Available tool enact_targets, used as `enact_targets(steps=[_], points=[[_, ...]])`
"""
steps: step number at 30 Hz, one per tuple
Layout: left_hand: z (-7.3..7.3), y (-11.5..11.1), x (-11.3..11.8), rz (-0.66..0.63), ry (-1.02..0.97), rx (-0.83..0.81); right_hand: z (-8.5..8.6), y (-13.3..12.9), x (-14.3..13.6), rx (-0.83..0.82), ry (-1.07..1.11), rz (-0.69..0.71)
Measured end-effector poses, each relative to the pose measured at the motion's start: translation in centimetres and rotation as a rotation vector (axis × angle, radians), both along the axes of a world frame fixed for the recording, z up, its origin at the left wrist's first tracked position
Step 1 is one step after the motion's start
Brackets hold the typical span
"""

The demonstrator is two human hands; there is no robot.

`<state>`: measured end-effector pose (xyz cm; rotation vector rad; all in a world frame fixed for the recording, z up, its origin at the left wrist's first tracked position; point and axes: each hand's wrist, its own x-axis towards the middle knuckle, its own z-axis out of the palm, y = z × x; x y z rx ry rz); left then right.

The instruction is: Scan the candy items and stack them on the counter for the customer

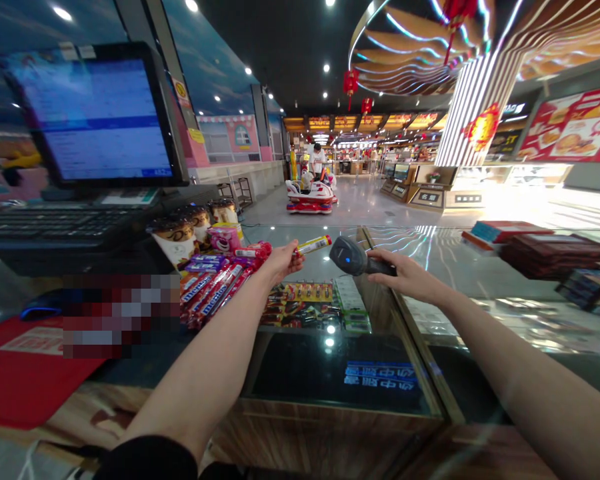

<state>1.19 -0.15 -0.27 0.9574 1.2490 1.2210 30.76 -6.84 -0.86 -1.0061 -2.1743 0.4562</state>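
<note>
My left hand [284,260] reaches out over the glass counter, its fingers closed on a slim yellow candy roll [314,246] with a red tip. A barcode label shows along the roll's side. Facing it from the right is a dark grey barcode scanner [347,255] with a lit blue spot, gripped by its handle in my right hand [405,275]. A small gap separates the scanner's head from the roll. Below and left of my left hand lie red Mentos packs [220,293] and purple packs [205,262]. A pink pack [224,237] sits just behind them.
Lidded paper cups [175,241] stand behind the candy, beside a keyboard [70,223] and a lit monitor [105,120]. Goods show beneath the glass top [300,360]. Stacked boxes [555,255] lie at right. Beyond the counter, a person [317,160] is by a ride-on car [310,195].
</note>
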Motion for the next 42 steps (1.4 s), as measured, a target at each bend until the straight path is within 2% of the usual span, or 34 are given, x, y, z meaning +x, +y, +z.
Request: enact_targets(steps=[5, 22, 29, 37, 42], points=[[0.2, -0.3, 0.4, -0.019, 0.037, 0.026, 0.0, -0.1, -0.2, 0.001, -0.031, 0.057], [0.2, -0.4, 0.7, -0.043, 0.031, 0.068, 0.1, -0.1, -0.2, -0.019, -0.093, 0.022], [0.2, -0.4, 0.6, -0.029, 0.025, 0.065, -0.4, 0.0, -0.3, -0.022, -0.107, 0.037], [0.2, -0.4, 0.6, -0.016, 0.03, 0.062, -1.4, 0.4, -0.6, 0.0, -0.259, 0.058], [0.2, -0.4, 0.6, -0.026, 0.02, 0.055, -1.5, 0.4, -0.7, 0.023, -0.273, 0.063]])
